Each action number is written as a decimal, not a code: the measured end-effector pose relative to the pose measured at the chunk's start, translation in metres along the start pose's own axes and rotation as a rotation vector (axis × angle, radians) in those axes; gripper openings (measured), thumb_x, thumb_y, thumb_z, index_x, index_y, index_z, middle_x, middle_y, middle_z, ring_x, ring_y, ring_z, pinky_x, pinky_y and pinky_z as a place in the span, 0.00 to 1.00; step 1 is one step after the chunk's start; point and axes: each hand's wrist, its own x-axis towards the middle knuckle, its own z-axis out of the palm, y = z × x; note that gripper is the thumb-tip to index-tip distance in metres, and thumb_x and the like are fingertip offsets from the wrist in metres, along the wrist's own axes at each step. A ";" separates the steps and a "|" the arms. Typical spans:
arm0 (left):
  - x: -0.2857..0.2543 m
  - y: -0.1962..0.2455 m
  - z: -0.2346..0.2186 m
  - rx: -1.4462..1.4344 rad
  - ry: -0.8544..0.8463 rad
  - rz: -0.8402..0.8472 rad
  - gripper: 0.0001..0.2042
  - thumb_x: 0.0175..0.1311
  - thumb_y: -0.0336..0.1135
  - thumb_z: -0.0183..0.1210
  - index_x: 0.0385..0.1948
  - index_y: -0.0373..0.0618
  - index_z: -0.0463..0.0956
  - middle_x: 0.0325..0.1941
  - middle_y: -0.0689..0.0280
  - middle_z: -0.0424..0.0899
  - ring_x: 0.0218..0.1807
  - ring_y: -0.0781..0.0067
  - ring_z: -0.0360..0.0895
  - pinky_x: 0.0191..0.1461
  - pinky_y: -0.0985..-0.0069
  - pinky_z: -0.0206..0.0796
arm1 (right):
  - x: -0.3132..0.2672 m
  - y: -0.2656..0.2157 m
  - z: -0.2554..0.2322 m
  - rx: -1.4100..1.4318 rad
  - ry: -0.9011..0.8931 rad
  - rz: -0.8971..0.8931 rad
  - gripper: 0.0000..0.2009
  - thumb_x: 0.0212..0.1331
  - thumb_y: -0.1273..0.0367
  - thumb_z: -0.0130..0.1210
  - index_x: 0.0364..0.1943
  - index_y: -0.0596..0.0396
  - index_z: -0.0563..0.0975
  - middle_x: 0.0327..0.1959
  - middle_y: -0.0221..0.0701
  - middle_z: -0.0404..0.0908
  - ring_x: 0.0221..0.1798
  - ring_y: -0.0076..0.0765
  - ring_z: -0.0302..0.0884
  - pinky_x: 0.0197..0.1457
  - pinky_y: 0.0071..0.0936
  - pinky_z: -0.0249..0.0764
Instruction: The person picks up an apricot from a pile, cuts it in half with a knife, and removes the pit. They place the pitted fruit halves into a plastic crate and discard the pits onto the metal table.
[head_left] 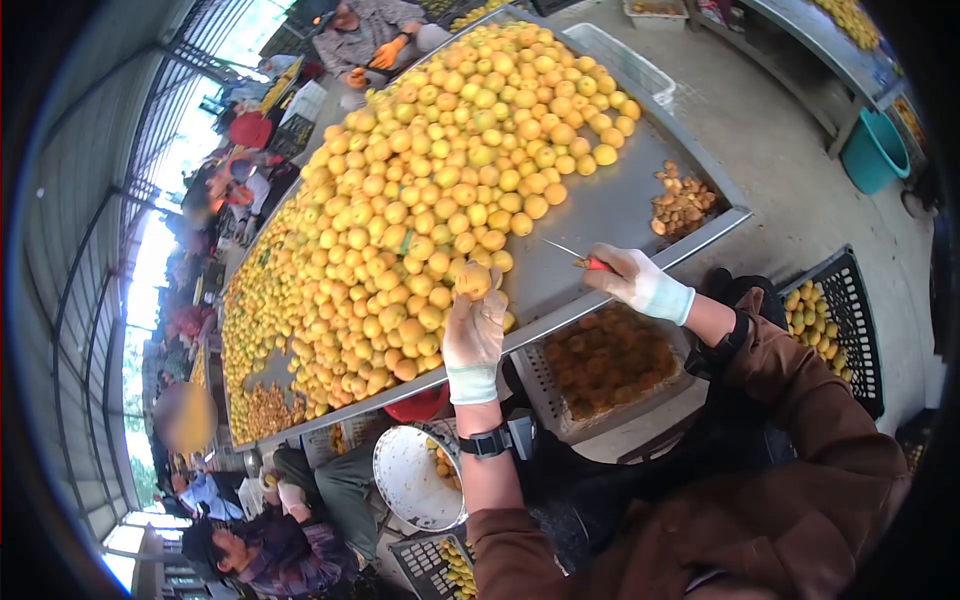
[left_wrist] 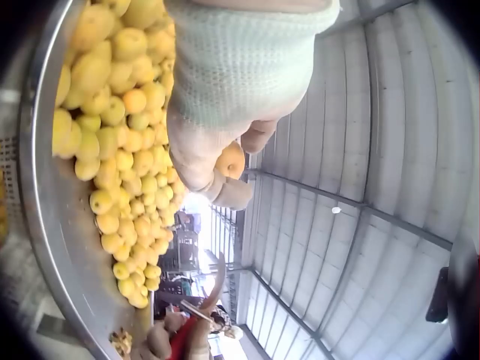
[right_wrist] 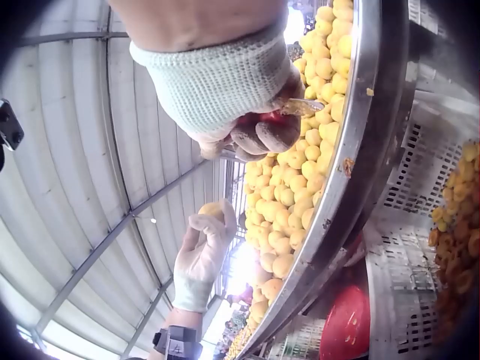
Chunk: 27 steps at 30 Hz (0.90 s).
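Note:
My gloved left hand (head_left: 474, 335) grips a yellow-orange apricot (head_left: 472, 280) between thumb and fingers, over the near edge of a big heap of apricots (head_left: 420, 190). In the left wrist view part of the held apricot (left_wrist: 231, 160) shows between the fingers. A red-handled knife (head_left: 597, 264) is held in my gloved right hand (head_left: 645, 285), its thin blade pointing left toward the heap. In the right wrist view the fingers wrap the red handle, and a brown-stained metal piece (right_wrist: 301, 106) sticks out beside them. The hands are apart, both near the table's front edge.
The heap lies on a rimmed metal table (head_left: 600, 205), with brown scraps (head_left: 682, 202) in its right corner. Below the front edge stand a crate of orange-brown pieces (head_left: 610, 365) and a white bucket (head_left: 405, 480). A black crate (head_left: 850, 320) stands right. Other people sit around.

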 end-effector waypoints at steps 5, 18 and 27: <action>0.024 -0.040 -0.005 0.016 -0.185 -0.068 0.22 0.74 0.47 0.48 0.57 0.36 0.66 0.49 0.52 0.80 0.39 0.68 0.81 0.43 0.75 0.77 | -0.001 0.000 -0.010 0.033 0.039 0.044 0.11 0.66 0.63 0.50 0.40 0.58 0.75 0.28 0.44 0.74 0.33 0.54 0.76 0.36 0.39 0.70; 0.027 -0.076 -0.011 0.346 0.101 0.107 0.18 0.72 0.43 0.53 0.56 0.43 0.67 0.44 0.58 0.80 0.40 0.68 0.82 0.41 0.77 0.76 | -0.011 0.005 0.024 -0.312 0.180 -0.001 0.11 0.65 0.60 0.52 0.38 0.53 0.72 0.23 0.41 0.77 0.29 0.53 0.78 0.30 0.43 0.73; 0.018 -0.072 -0.004 0.707 0.130 0.302 0.24 0.68 0.50 0.57 0.53 0.37 0.67 0.44 0.58 0.79 0.40 0.65 0.83 0.38 0.75 0.77 | -0.011 -0.007 0.030 -0.412 0.148 0.108 0.13 0.65 0.58 0.51 0.36 0.53 0.71 0.23 0.40 0.78 0.29 0.52 0.79 0.30 0.42 0.75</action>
